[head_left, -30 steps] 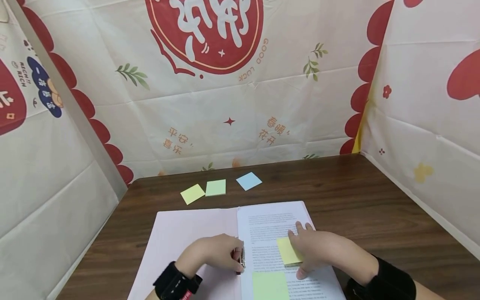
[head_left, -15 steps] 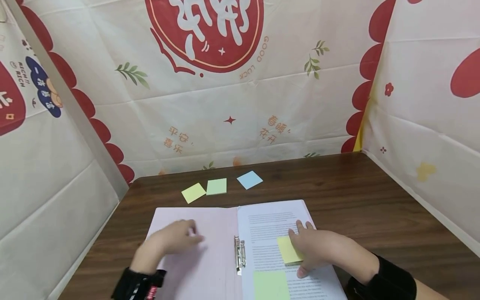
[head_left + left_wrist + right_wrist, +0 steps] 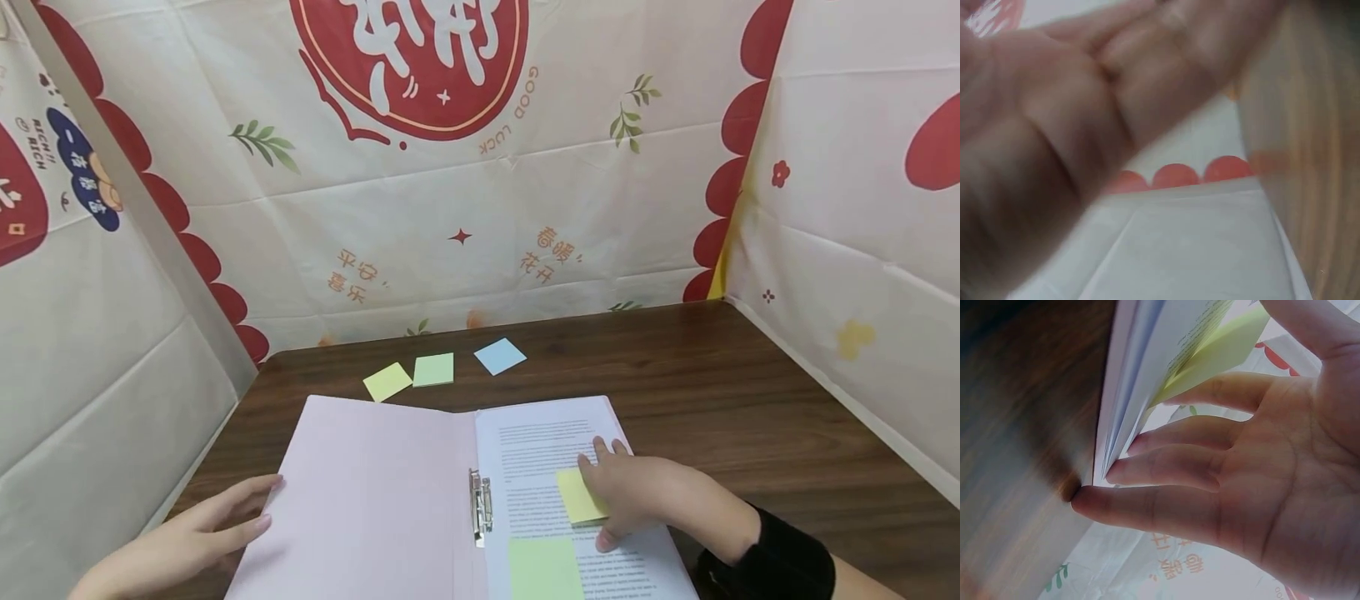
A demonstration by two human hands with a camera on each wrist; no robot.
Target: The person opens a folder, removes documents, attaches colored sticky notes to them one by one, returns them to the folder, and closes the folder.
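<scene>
Left hand [image 3: 187, 542] has slid off the clip [image 3: 480, 506] to the folder [image 3: 375, 492] edge, fingers flat; right hand [image 3: 645, 496] fingers press the yellow note [image 3: 576, 497] on the page [image 3: 536, 446], three notes unused.

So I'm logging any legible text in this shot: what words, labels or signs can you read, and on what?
"GOOD LUCK": on the back cloth, beside the red emblem.
"RICH!! RICH": on the left cloth, by the blue badge.
Orange Chinese characters, two groups on the back cloth: not surely readable.
White characters in the red emblem: cut off.
Printed page in the folder: too small to read.
Sticky notes: blank.
</scene>
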